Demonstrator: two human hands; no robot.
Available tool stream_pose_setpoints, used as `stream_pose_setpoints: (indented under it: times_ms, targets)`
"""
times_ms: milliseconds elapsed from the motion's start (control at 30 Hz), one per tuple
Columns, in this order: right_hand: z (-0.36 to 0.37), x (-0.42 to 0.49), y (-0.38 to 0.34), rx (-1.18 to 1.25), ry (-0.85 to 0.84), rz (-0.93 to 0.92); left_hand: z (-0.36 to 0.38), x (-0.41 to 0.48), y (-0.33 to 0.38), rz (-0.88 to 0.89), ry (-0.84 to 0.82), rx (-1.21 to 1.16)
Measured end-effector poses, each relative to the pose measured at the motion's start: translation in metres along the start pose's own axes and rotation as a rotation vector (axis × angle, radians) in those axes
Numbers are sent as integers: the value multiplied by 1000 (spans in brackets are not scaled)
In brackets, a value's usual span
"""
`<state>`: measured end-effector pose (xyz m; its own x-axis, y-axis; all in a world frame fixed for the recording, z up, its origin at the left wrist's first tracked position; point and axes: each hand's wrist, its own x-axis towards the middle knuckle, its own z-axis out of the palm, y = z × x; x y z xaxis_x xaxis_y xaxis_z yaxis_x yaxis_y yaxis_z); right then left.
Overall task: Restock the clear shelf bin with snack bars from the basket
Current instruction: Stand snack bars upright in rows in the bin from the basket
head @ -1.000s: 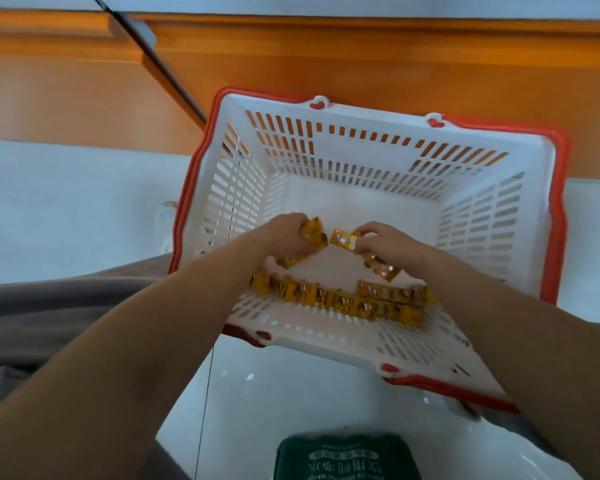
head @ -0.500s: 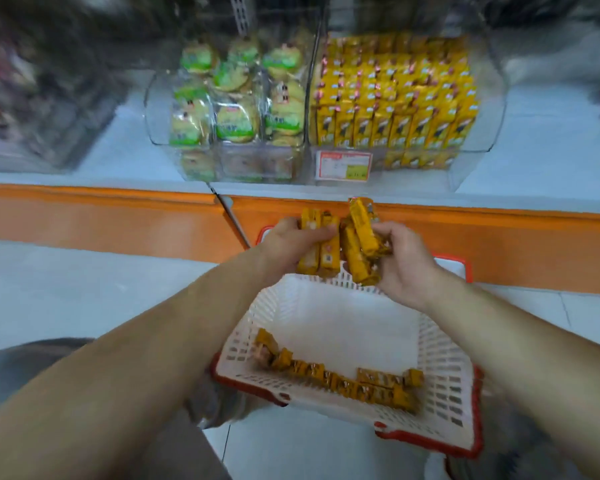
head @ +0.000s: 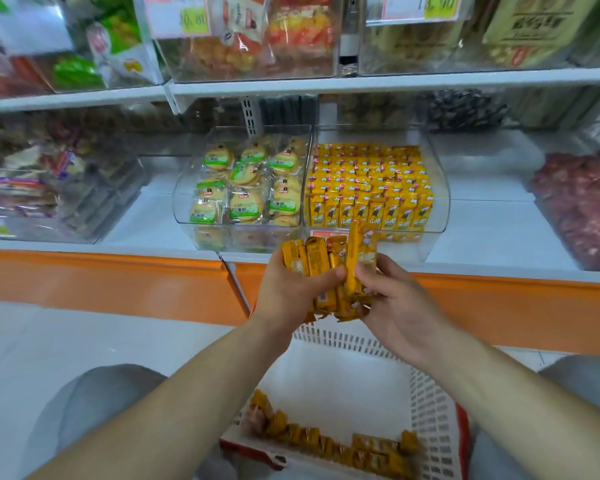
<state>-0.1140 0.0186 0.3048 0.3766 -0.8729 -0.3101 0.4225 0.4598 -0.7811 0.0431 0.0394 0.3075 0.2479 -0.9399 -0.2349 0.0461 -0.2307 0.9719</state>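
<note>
The white shelf (head: 482,216) runs across the top; the white basket (head: 430,410) sits low with loose bars (head: 326,438) along its near wall; the clear bin (head: 439,216) on the shelf is packed with yellow bars; the left hand (head: 288,292) and right hand (head: 395,303) both grip a bunch of snack bars (head: 317,258), upright, just below the bin.

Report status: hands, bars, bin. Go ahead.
Left hand and right hand both gripping one bunch of snack bars above the basket. Clear bin ahead, packed with upright bars. Nothing between hands and bin.
</note>
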Motion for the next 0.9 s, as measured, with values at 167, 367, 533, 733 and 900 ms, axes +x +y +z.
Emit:
stream_pose_setpoints:
  times_ms: [167,367,533,733,900]
  targets:
    - [-2,5,-14,11,-24,-27,-9,15,7,7,-6,-27]
    - [-12,13,-24,-329,75,-151,-24,27,17,47,-42,18]
    - [-7,31,-33,-591,105,-211,-39,34,27,74,18,23]
    - [1,90,-58,-675,174,-307,-55,45,34,85,98,-1]
    - [9,139,-65,-866,240,-449,-62,47,35,78,115,-22]
